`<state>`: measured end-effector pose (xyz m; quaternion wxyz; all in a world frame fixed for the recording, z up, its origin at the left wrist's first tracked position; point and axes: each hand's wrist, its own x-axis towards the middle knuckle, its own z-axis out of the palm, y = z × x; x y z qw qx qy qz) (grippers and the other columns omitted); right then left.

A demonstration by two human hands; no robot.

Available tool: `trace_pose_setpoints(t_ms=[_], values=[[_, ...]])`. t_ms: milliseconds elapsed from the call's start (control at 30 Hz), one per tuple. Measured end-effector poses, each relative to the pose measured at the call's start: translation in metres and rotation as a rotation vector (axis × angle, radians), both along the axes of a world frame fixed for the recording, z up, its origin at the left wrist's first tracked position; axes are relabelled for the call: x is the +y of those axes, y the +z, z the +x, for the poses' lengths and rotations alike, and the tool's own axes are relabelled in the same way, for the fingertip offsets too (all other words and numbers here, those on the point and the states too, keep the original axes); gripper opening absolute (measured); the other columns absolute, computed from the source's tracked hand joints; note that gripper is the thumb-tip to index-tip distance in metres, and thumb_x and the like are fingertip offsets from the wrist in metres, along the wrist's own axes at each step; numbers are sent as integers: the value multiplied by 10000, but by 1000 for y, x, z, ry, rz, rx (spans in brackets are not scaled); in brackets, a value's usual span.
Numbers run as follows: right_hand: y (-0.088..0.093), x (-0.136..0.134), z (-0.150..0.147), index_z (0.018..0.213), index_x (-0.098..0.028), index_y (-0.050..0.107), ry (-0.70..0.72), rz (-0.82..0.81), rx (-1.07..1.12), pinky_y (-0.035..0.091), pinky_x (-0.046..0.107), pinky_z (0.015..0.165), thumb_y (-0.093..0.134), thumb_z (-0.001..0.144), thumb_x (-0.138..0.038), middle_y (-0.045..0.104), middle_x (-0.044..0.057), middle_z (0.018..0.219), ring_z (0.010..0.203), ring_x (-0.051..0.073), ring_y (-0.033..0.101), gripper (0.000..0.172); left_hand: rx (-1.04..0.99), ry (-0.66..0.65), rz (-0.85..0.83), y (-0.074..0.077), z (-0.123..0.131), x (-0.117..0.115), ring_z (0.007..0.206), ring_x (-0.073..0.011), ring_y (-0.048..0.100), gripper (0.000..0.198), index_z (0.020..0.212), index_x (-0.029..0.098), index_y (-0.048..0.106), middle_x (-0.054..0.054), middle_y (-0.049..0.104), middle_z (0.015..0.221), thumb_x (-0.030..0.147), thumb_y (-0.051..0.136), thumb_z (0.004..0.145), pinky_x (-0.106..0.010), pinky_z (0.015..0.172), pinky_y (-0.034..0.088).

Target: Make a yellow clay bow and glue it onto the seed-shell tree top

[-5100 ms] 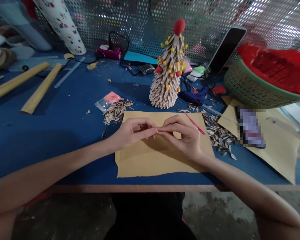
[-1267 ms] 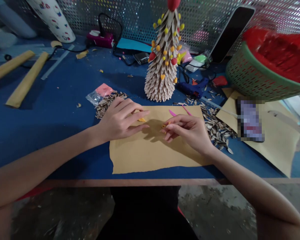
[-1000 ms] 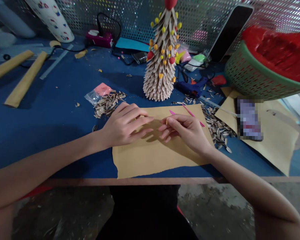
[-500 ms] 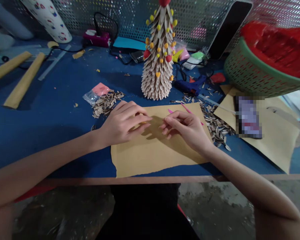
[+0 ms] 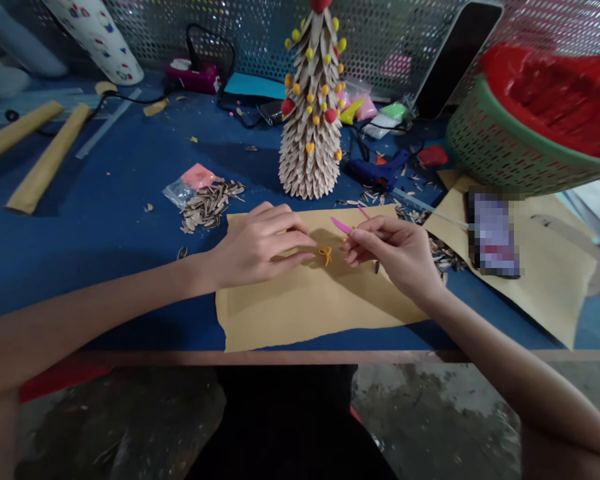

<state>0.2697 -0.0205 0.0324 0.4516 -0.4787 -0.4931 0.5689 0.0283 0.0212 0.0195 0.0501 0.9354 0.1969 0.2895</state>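
A small orange bow [image 5: 325,255], apparently clay, lies on a sheet of brown paper [image 5: 280,313]. My left hand [image 5: 267,243] is open over the paper, its fingers stretched out and the tips just left of the bow. On the bow's other side, my right hand [image 5: 393,253] pinches a pink modelling knife [image 5: 341,225] between thumb and fingers, with the blade pointing up and left. Behind the knife a second thin pink stick [image 5: 363,211] shows in part. Tiny yellow bits sit by the right fingertips. Beyond the paper stands a cone tree of seed husks [image 5: 310,160] with coloured balls.
Sunflower seed husks [image 5: 207,207] and a pink clay packet [image 5: 198,176] lie left. A blue glue gun [image 5: 380,170] rests behind the paper. At right are a phone [image 5: 495,233] on more paper and a green basket [image 5: 510,147]. Wooden rods [image 5: 50,160] lie far left.
My right hand has moved right and closed on the pink knife, which lay on the paper before. The orange bow now shows between my hands. My left hand has barely moved.
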Motion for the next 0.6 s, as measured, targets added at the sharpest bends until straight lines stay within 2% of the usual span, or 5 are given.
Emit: trace_pose_setpoints(t_ms=[200,333,467,600], values=[[-9,1,10,801,-157,742,44,10,-8,650,225,591,819,787,-366,778,42,730,596,136,744,223,151,-42,-101,-2,19,5,956,-218,605,213,1092,164,694,-94,676,1073,317,588,988,-335,806,448],[-12,-1,13,830,-159,732,74,16,-5,638,217,553,813,798,-347,773,40,713,623,148,752,207,241,-101,-171,-5,28,15,1037,-254,588,225,1129,157,675,-125,627,1175,288,624,953,-379,895,486],[-12,-1,14,838,-159,725,69,17,7,620,204,515,809,801,-330,763,32,700,602,136,735,194,265,-138,-259,-8,28,24,1128,-263,577,301,1220,167,649,-133,599,1217,259,651,933,-394,959,497],[-11,-1,12,827,-155,718,60,20,11,613,203,501,816,791,-323,739,18,652,577,126,713,199,228,-181,-358,-8,26,28,1153,-248,582,255,1185,196,678,-117,599,1229,235,649,936,-375,989,491]])
